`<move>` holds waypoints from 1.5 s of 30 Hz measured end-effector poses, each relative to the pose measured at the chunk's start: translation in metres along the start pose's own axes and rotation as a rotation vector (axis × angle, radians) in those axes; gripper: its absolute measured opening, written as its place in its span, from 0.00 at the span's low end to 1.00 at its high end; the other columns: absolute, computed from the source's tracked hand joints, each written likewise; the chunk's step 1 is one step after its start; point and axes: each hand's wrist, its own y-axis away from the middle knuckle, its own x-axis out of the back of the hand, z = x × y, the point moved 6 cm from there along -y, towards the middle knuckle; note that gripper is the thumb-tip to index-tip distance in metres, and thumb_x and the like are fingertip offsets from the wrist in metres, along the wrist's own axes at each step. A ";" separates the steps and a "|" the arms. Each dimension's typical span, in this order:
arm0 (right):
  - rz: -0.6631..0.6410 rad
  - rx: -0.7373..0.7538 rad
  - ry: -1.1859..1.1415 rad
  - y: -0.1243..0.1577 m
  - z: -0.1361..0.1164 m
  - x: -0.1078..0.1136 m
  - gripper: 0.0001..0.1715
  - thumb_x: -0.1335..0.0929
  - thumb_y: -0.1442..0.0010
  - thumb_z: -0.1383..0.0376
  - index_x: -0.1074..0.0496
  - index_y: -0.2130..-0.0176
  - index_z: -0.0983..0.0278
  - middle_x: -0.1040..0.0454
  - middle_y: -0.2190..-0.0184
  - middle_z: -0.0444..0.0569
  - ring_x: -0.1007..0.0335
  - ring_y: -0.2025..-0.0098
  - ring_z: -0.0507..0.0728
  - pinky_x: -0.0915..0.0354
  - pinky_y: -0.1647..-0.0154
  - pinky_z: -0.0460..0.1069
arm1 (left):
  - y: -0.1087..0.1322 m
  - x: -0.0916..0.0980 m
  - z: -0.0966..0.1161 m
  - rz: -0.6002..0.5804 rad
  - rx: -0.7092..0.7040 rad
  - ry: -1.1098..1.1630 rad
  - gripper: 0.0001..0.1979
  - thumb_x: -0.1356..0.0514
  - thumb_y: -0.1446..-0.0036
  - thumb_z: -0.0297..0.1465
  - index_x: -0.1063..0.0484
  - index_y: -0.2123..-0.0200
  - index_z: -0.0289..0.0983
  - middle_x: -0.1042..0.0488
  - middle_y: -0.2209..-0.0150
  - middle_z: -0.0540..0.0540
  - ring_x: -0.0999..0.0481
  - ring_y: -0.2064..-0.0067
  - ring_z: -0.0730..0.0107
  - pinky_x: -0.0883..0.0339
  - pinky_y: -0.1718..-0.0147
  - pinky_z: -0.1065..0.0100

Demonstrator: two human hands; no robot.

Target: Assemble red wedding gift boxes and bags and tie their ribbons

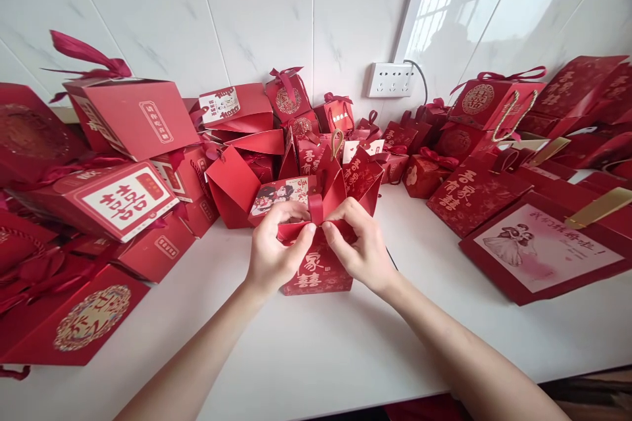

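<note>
A small red gift box (318, 276) with gold Chinese characters stands upright on the white table in front of me. At its top a dark red ribbon loop (316, 207) sticks up between my hands. My left hand (279, 250) pinches the top edge of the box just left of the loop, thumb toward me. On the other side my right hand (363, 247) pinches the same edge, its thumb tip close to the left one. Whether the fingertips also grip the ribbon's ends cannot be seen. The hands cover the box's upper corners.
Many red gift boxes crowd around: a stack with a double-happiness box (131, 202) at left, an open-flapped box (234, 187) behind my hands, and a bag with a couple's picture (530, 247) at right. A power strip (391, 81) is on the tiled wall. White tabletop (316, 355) shows in front.
</note>
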 end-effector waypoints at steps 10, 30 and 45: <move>-0.074 0.019 -0.159 0.005 0.011 0.001 0.15 0.35 0.42 0.69 0.37 0.53 0.61 0.30 0.68 0.44 0.35 0.71 0.52 0.37 0.73 0.47 | 0.002 0.003 -0.008 -0.031 0.052 0.087 0.15 0.37 0.48 0.34 0.33 0.57 0.38 0.23 0.66 0.47 0.21 0.60 0.64 0.26 0.58 0.64; 0.474 -0.173 -0.681 0.004 0.067 0.027 0.09 0.36 0.41 0.58 0.39 0.61 0.58 0.31 0.66 0.46 0.29 0.64 0.58 0.31 0.62 0.54 | 0.015 -0.001 -0.012 -0.037 -0.166 -0.038 0.32 0.32 0.51 0.33 0.41 0.45 0.41 0.29 0.46 0.37 0.29 0.42 0.54 0.31 0.45 0.56; 0.198 -0.766 -0.995 0.005 0.076 -0.003 0.18 0.26 0.50 0.56 0.32 0.63 0.60 0.26 0.70 0.42 0.28 0.68 0.54 0.30 0.67 0.48 | 0.012 -0.007 -0.037 -0.033 0.272 0.598 0.31 0.38 0.46 0.49 0.42 0.43 0.44 0.32 0.43 0.40 0.28 0.44 0.54 0.28 0.49 0.56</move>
